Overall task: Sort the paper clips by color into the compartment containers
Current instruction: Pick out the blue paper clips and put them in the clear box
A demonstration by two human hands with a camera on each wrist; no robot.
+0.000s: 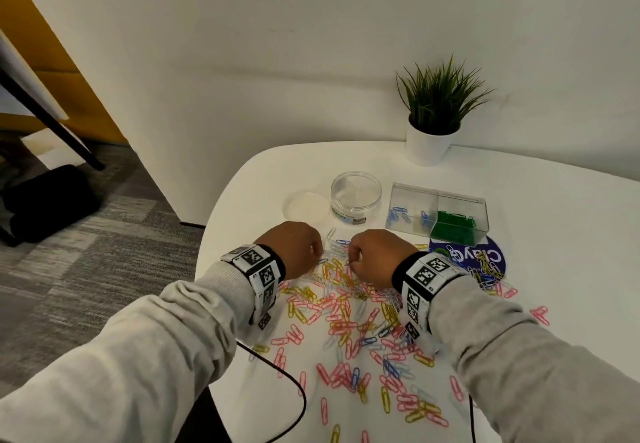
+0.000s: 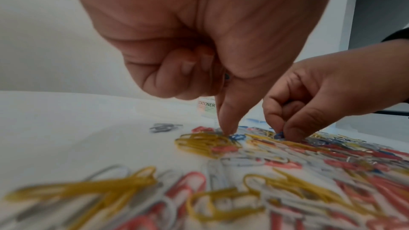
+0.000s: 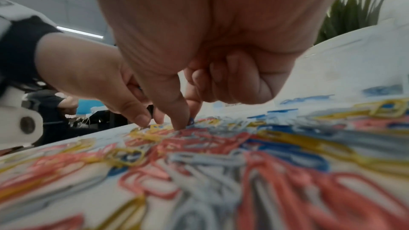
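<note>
Pink, yellow, white and blue paper clips (image 1: 346, 321) lie scattered on the white table (image 1: 554, 220). The clear compartment container (image 1: 437, 213) at the far right holds blue clips in its left half and green clips in its right half. My left hand (image 2: 225, 128) has thumb and forefinger down on the pile beside a blue clip (image 2: 237, 137). Its other fingers are curled over a bit of blue (image 2: 226, 76). My right hand (image 3: 184, 123) pinches a blue clip (image 3: 190, 121) at the pile's far edge. In the head view the left hand (image 1: 317, 259) and right hand (image 1: 349, 262) sit close together.
A clear round jar (image 1: 356, 196) and its lid (image 1: 306, 205) stand behind the hands. A potted plant (image 1: 433, 123) is at the back right. A blue round sticker (image 1: 467, 257) lies under clips before the container. A black cable (image 1: 294, 383) runs over the near table edge.
</note>
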